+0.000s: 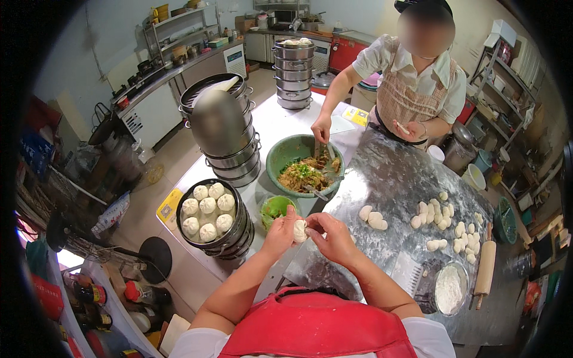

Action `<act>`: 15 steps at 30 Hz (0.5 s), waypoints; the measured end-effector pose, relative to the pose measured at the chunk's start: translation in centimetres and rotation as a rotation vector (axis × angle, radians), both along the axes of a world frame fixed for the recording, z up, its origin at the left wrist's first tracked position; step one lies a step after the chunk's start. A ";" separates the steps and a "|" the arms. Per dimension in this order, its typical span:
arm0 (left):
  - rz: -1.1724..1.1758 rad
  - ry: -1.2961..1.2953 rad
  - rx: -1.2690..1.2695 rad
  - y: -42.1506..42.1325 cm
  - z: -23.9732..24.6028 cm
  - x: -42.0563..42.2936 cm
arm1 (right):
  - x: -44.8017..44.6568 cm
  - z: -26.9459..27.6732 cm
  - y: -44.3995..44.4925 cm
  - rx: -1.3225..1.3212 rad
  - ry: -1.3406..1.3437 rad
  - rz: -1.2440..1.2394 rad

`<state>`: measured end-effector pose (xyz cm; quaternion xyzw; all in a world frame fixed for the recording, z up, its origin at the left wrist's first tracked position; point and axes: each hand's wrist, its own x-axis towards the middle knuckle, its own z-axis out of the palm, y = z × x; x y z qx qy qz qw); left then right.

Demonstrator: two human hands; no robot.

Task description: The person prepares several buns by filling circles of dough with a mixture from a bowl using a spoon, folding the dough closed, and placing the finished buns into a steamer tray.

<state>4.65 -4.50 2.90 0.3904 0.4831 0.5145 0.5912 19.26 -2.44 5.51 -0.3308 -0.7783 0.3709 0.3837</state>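
Note:
My left hand (280,235) cradles a filled dough bun (300,231), with the thumb raised beside it. The fingertips of my right hand (333,237) pinch the pleated edge of the same bun. Just beyond my left hand is a small green bowl (276,208) with some filling in it. Farther out, a large green basin (278,154) holds a minced filling (299,176) topped with chopped green onion. To the left, a round steamer tray (203,239) carries several pleated buns (207,205) set apart from each other.
Tall metal steamer stacks (235,172) (293,83) stand on the white table. A co-worker (414,89) reaches into the basin with a tool. On the floured steel table lie dough pieces (376,219), a scraper (406,273), a flour bowl (450,288) and a rolling pin (485,268).

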 end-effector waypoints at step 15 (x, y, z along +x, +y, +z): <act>-0.055 -0.247 -0.094 -1.4 0.3 -0.7 | -0.8 0.5 -0.2 0.278 -0.122 0.083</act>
